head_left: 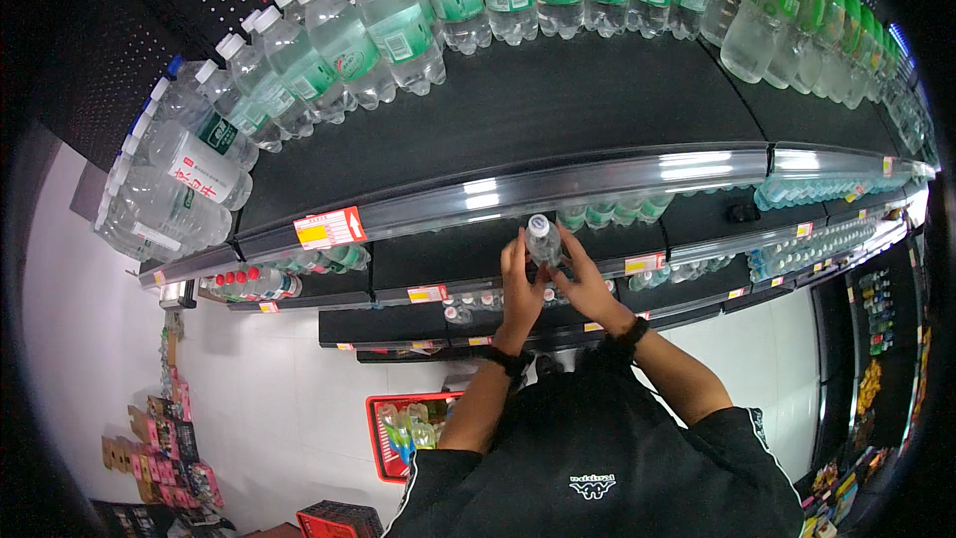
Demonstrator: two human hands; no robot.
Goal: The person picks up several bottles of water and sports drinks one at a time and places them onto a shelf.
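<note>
A clear plastic water bottle (543, 247) with a white cap stands roughly upright in front of the shelf edge, its cap pointing up toward me. My left hand (521, 291) closes around its left side. From the right, my right hand (588, 284) wraps the same bottle, fingers near its shoulder and lower body. The lower part of the bottle is hidden behind my fingers. Just beyond the hands runs the top shelf's front rail (478, 194), and a row of green-labelled bottles (607, 211) sits on the shelf below it.
Green-labelled bottles (393, 25) line the back of the top black shelf (518, 105), with large jugs (184, 174) at left and green-wrapped bottles (767, 10) at right. A red basket (383, 448) holding bottles is on the floor at my left. Stacked boxes (164, 448) stand farther left.
</note>
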